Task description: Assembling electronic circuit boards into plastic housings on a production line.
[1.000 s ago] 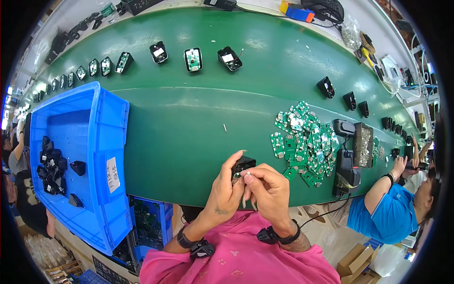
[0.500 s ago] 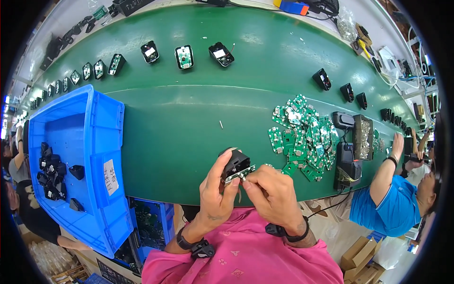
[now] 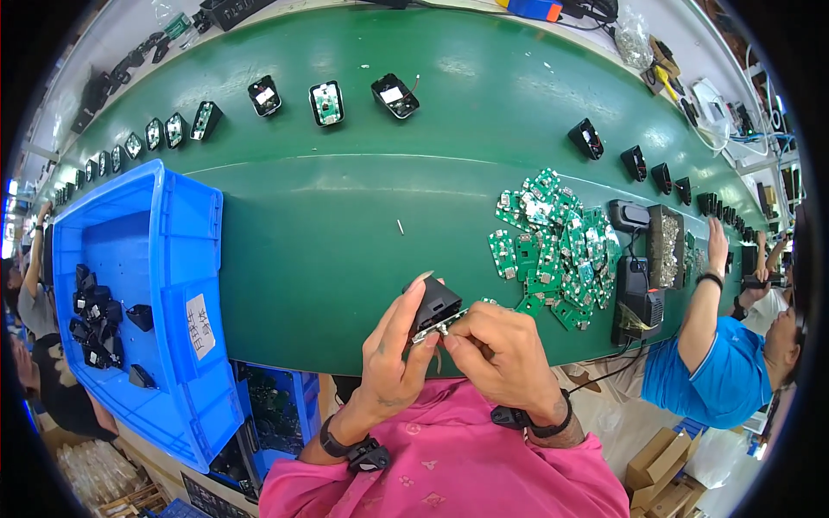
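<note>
My left hand (image 3: pixel 395 345) is closed around a black plastic housing (image 3: pixel 434 304), its thumb low on the near side. A small green circuit board (image 3: pixel 429 331) lies along the housing's open edge, partly hidden by fingers. My right hand (image 3: pixel 501 350) pinches at the board's right end, by a small pale part; whether it grips the board or a wire there is hard to see. Just right of my hands, a heap of green circuit boards (image 3: pixel 561 250) is spread on the green table (image 3: pixel 319 250).
On the left stands a blue bin (image 3: pixel 194 259) with several black housings (image 3: pixel 99 319). More housings (image 3: pixel 326 104) line the table's far side. At right are a black box of small metal parts (image 3: pixel 665 246), a black device (image 3: pixel 637 302) and a co-worker's arm (image 3: pixel 704 302). A small metal pin (image 3: pixel 400 227) lies mid-table.
The housing in my left hand has tipped, and its open side now sits closer over the board. A further black housing stands in the right row, and the co-worker's hand has shifted slightly.
</note>
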The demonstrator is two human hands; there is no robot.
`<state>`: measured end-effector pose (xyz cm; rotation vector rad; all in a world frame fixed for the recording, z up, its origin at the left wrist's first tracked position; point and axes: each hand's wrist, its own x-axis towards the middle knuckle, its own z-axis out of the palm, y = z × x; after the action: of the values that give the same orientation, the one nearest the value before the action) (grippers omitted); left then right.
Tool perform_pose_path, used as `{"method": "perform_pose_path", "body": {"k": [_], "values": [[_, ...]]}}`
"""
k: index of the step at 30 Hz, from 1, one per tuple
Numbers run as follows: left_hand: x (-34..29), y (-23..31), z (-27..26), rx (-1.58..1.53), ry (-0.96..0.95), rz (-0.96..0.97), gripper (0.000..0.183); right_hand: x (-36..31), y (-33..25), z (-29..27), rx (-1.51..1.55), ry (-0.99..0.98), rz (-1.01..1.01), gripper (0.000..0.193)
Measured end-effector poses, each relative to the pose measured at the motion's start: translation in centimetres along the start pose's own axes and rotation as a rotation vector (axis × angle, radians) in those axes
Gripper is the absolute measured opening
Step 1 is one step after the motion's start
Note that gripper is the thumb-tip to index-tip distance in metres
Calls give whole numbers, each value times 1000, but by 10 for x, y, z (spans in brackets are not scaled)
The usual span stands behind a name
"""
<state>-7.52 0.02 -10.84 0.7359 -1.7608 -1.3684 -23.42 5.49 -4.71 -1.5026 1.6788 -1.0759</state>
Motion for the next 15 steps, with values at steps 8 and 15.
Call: {"method": "perform_pose_path", "body": {"k": [8,15], "values": [[4,-1,0,153,-61,131,56,-1,7,-4,39,-57,75,5],[10,3,7,362,-15,210,51,-1,12,8,-123,44,-2,6]]}}
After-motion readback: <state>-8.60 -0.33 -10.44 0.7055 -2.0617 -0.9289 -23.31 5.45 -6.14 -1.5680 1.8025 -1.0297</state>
